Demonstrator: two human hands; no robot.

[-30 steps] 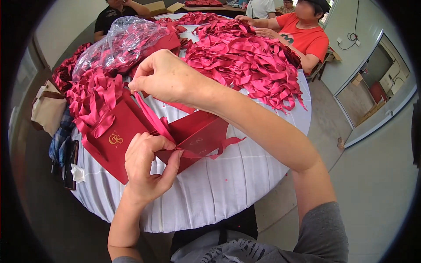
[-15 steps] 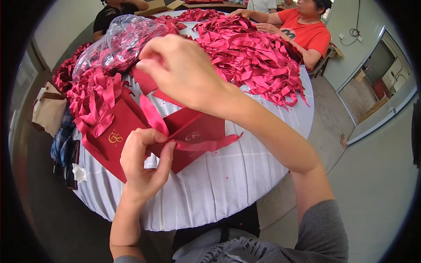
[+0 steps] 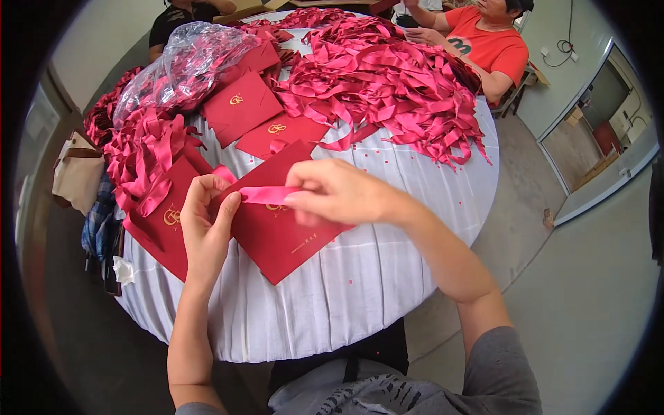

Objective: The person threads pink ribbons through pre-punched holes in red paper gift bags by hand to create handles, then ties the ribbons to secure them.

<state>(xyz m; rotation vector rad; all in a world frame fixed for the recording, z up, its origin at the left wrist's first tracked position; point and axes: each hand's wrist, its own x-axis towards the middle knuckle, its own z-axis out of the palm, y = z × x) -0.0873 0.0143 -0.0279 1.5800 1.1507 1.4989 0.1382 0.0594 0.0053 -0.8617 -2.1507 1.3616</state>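
Observation:
A dark red paper bag (image 3: 280, 242) with a gold emblem lies tilted on the table in front of me. My left hand (image 3: 209, 218) pinches a pinkish-red ribbon (image 3: 259, 196) at the bag's left edge, thumb against fingers. The ribbon stretches across the front of the bag to my right hand (image 3: 339, 194), whose closed fingers grip its other end. A short loop of ribbon rises behind my left fingertips. Under and beside my left hand rests another red bag (image 3: 162, 228), its emblem partly covered.
More red bags (image 3: 242, 111) lie beyond, next to a clear plastic bag (image 3: 187, 66) of red items. A large heap of ribbons (image 3: 394, 83) covers the far right, a smaller heap (image 3: 149, 149) the left. A person in a red shirt (image 3: 487, 45) sits across the white-clothed table (image 3: 366, 290).
My right hand has come down from above the far bags and now pulls the ribbon taut to the right. My left hand has shifted slightly left, and the bag's front now faces up.

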